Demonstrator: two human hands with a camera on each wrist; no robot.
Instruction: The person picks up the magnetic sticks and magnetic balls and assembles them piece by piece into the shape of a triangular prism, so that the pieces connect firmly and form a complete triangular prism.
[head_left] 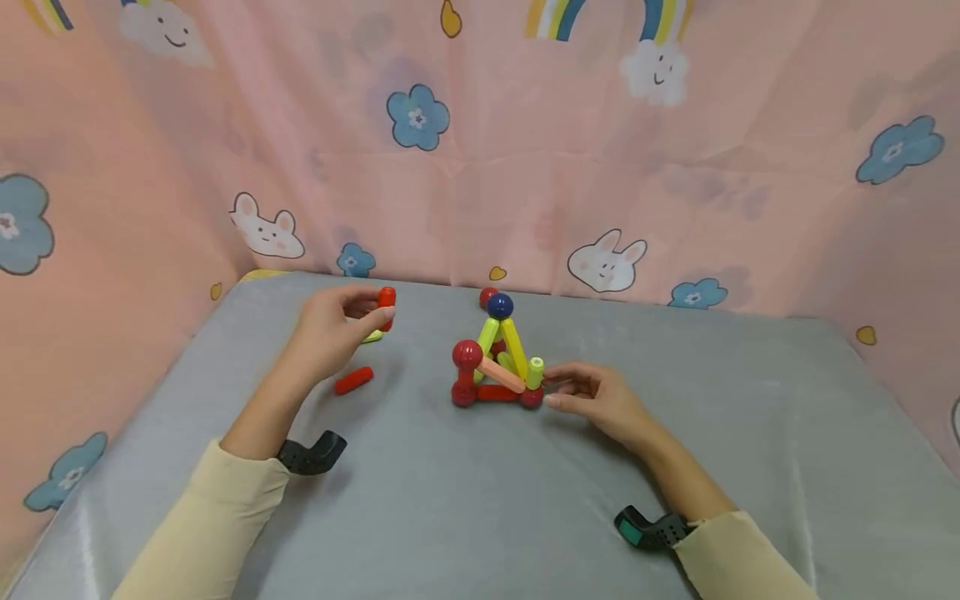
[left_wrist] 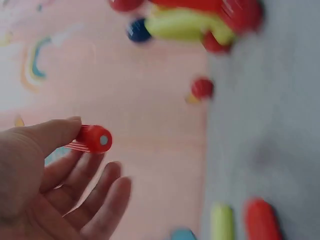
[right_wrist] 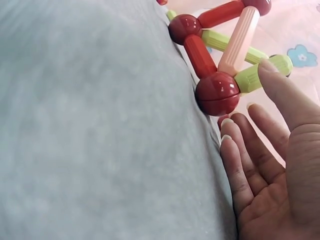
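Observation:
My left hand (head_left: 330, 333) pinches a red magnetic rod (head_left: 387, 298) upright between thumb and fingertips, raised over the left of the table. In the left wrist view the rod's round end (left_wrist: 104, 140) shows a pale disc. A structure of magnetic balls and rods stands mid-table. It has a dark blue ball (head_left: 500, 306) on top, red balls (head_left: 464, 393) at its base, and yellow, green, red and peach rods (head_left: 502, 375). Beside its right corner is my right hand (head_left: 603, 404), fingers loosely bent; its thumb overlaps the short green rod (right_wrist: 247, 79) in the right wrist view.
A loose red rod (head_left: 353, 381) lies on the grey tablecloth (head_left: 465, 500) below my left hand. A yellow-green rod (head_left: 372, 337) lies partly hidden behind that hand. Behind the structure sits a red ball (head_left: 487, 297). A pink patterned curtain (head_left: 480, 183) hangs along the back edge.

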